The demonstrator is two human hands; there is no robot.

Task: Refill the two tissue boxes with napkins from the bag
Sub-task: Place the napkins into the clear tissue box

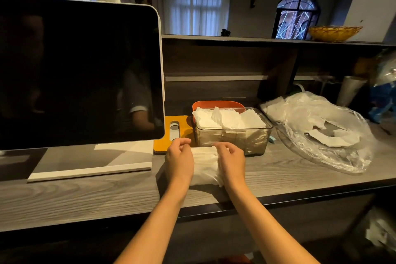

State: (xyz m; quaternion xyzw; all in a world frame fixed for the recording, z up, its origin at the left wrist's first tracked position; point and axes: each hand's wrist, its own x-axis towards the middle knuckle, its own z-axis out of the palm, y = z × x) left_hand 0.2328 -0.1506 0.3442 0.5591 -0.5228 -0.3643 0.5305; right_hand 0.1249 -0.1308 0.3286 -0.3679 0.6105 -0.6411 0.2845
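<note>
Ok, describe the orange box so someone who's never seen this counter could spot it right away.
Start at the big dark monitor on the grey wooden counter and look just right of its lower corner. Two napkin-filled boxes sit together; the orange box is the rear one, behind the clear box, and it alone has coloured, opaque walls.

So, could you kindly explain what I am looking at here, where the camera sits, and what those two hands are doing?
There is no robot here: a person wears one wide-angle camera on the head, looking forward and down, so the two arms entering from below are their own. The left hand and right hand hold a stack of white napkins between them on the wooden counter. Just behind it stands a clear tissue box filled with napkins, with an orange box behind that. To the right lies a clear plastic bag with more napkins in it, and on the left a dark screen.
</note>
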